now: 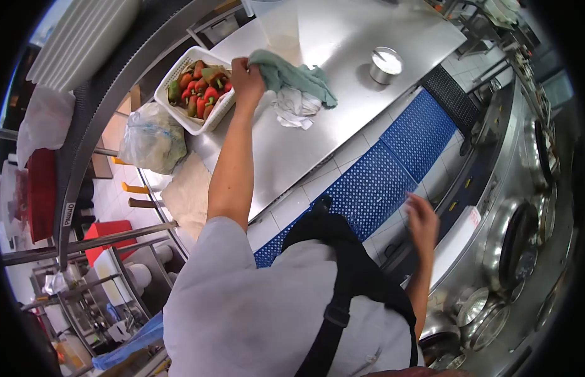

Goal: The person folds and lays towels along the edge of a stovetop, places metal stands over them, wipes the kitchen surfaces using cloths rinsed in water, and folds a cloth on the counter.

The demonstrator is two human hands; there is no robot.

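Note:
My left hand [247,80] is stretched out over the steel table, closed on one end of a green cloth [292,74]. The rest of that cloth trails to the right across the tabletop. Partly beneath it lies a crumpled white cloth [297,107]. Just left of my left hand stands a white plastic basket [195,124] of red and green peppers [201,90]. My right hand [422,220] hangs in the air over the floor by my right side, fingers loosely apart, holding nothing.
A metal pot [385,66] with white contents stands on the steel table [343,38], near a clear plastic container [277,25]. A filled plastic bag [153,138] sits beside the basket. Blue mats [371,179] cover the floor; a cooking line with woks [515,245] runs along the right.

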